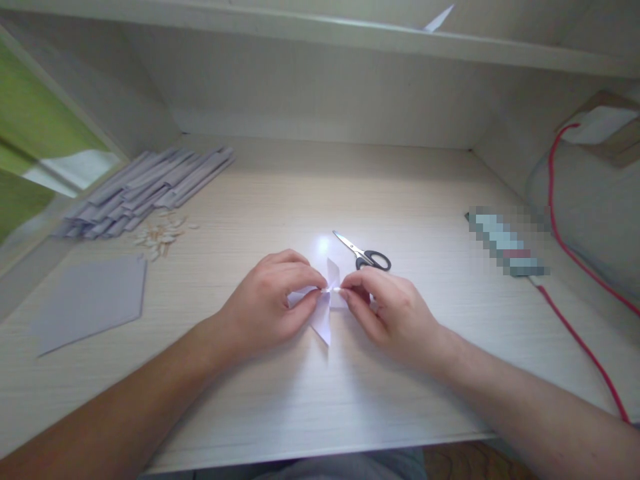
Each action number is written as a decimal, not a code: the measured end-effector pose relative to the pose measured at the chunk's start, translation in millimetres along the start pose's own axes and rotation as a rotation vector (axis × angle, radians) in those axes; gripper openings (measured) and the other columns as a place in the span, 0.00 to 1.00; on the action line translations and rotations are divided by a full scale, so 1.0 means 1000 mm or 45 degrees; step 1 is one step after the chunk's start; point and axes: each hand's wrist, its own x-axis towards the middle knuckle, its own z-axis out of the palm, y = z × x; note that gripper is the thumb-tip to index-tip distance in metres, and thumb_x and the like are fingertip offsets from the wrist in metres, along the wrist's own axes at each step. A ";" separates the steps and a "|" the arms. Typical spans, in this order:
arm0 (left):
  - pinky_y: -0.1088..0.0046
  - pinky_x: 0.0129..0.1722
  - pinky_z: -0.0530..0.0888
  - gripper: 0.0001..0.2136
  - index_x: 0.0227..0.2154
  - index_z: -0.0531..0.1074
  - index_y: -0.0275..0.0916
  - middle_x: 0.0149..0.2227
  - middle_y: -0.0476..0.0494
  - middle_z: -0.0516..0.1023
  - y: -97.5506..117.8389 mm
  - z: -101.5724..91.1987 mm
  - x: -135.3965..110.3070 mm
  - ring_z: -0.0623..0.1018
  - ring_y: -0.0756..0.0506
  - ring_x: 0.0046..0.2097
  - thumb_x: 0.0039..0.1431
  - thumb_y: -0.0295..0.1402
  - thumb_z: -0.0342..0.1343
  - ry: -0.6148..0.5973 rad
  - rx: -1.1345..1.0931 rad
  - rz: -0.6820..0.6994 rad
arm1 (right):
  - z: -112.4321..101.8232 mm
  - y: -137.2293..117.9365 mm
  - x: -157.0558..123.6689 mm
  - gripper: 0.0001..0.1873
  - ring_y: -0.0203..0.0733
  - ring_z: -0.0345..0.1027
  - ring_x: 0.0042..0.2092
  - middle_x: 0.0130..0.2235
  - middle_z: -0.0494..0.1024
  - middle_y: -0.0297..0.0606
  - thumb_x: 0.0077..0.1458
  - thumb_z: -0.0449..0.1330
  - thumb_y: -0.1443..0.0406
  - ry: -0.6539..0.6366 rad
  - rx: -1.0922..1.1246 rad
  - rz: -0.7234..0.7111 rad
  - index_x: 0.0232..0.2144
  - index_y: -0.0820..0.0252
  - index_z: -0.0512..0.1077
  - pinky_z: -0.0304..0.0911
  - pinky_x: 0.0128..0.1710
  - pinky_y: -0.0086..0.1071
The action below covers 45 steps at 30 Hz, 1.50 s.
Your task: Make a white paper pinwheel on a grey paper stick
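A small folded piece of white paper lies at the middle of the pale wooden desk. My left hand pinches it from the left, fingers closed on the fold. My right hand pinches it from the right, fingertips almost meeting those of the left. Pointed flaps of the paper stick out above and below my fingers. Just beyond my right hand lie black-handled scissors, blades shut and pointing to the far left.
A stack of folded grey paper strips lies at the far left, with small pale scraps beside it. A grey sheet rests at the near left. A red cable runs along the right side. A shelf hangs overhead.
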 end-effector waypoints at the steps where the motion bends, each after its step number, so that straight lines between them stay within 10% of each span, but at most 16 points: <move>1: 0.64 0.46 0.74 0.09 0.36 0.79 0.40 0.36 0.44 0.83 0.000 0.000 0.000 0.78 0.44 0.42 0.59 0.21 0.57 -0.005 0.003 0.003 | 0.000 0.000 0.000 0.07 0.41 0.71 0.33 0.34 0.79 0.41 0.65 0.54 0.68 0.002 -0.022 -0.016 0.37 0.61 0.72 0.62 0.34 0.34; 21: 0.61 0.46 0.73 0.08 0.34 0.78 0.39 0.34 0.44 0.82 0.002 0.002 -0.002 0.78 0.42 0.41 0.55 0.21 0.59 0.014 0.027 0.017 | 0.001 -0.005 -0.002 0.07 0.40 0.70 0.32 0.33 0.80 0.40 0.65 0.54 0.68 0.006 -0.051 -0.056 0.37 0.61 0.72 0.60 0.33 0.33; 45: 0.58 0.51 0.71 0.06 0.37 0.78 0.39 0.40 0.43 0.82 0.010 0.001 -0.002 0.77 0.42 0.46 0.59 0.25 0.59 0.157 0.164 0.052 | 0.002 -0.009 0.002 0.10 0.38 0.69 0.33 0.32 0.77 0.36 0.66 0.58 0.61 -0.119 0.719 0.407 0.34 0.61 0.75 0.61 0.34 0.32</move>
